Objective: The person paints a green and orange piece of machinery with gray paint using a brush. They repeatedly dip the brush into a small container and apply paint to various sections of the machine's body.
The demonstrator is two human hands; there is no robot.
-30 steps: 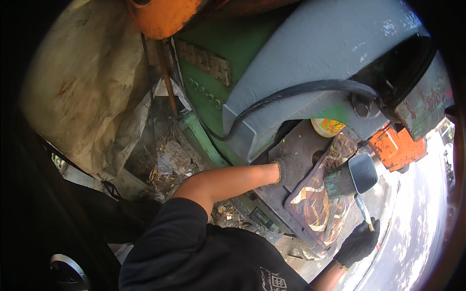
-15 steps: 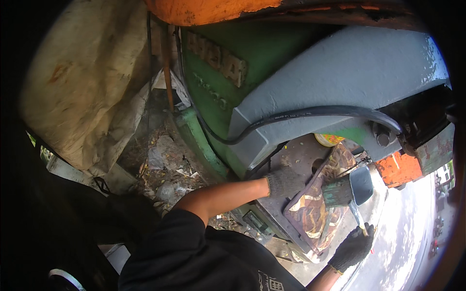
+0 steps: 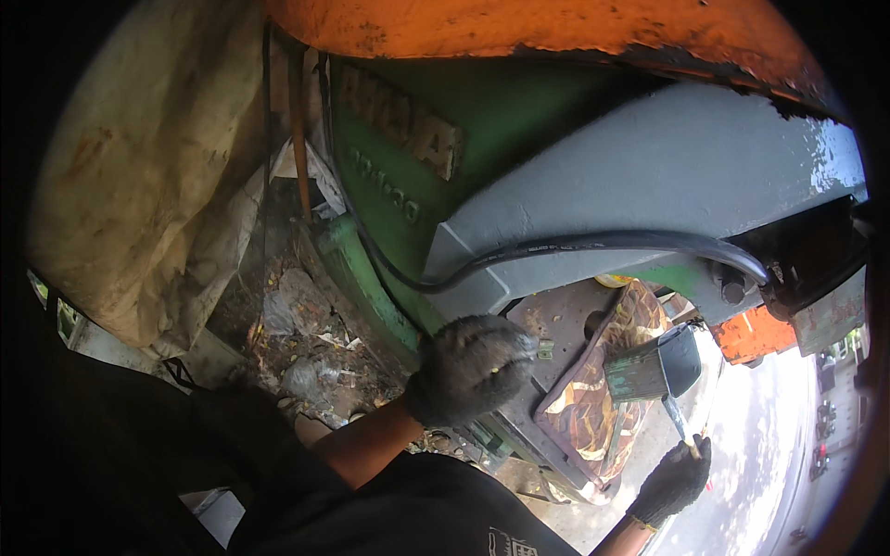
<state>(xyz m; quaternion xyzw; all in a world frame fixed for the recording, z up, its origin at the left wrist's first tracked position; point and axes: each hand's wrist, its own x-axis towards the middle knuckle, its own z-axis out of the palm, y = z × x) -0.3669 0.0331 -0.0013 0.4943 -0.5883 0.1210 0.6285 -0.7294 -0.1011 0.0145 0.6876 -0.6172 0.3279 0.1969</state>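
My left hand (image 3: 475, 372), in a dark, worn knit glove, is raised in front of the dark machine table (image 3: 556, 309). Its fingers are curled closed, and whatever they may hold is hidden. At the lower right, my right hand (image 3: 675, 480), in a similar glove, grips a paintbrush (image 3: 685, 428) by its pale handle. The brush's grey-coated end touches the near side of a tilted, squarish paint container (image 3: 638, 372). That container is stained green outside and grey inside, and it stands by a camouflage-patterned cloth pad (image 3: 586, 410).
A grey-painted machine arm (image 3: 593, 190) and a black hose (image 3: 593, 243) cross ahead of me. Overhead hangs an orange metal part (image 3: 556, 30). The green machine body (image 3: 389, 162) has raised lettering. Leftward are a dirty tarp (image 3: 139, 185) and littered ground (image 3: 311, 338).
My left hand has drawn back and left from the machine table, and its fingers are now curled. The right hand still holds the brush at the container. The view has shifted slightly.
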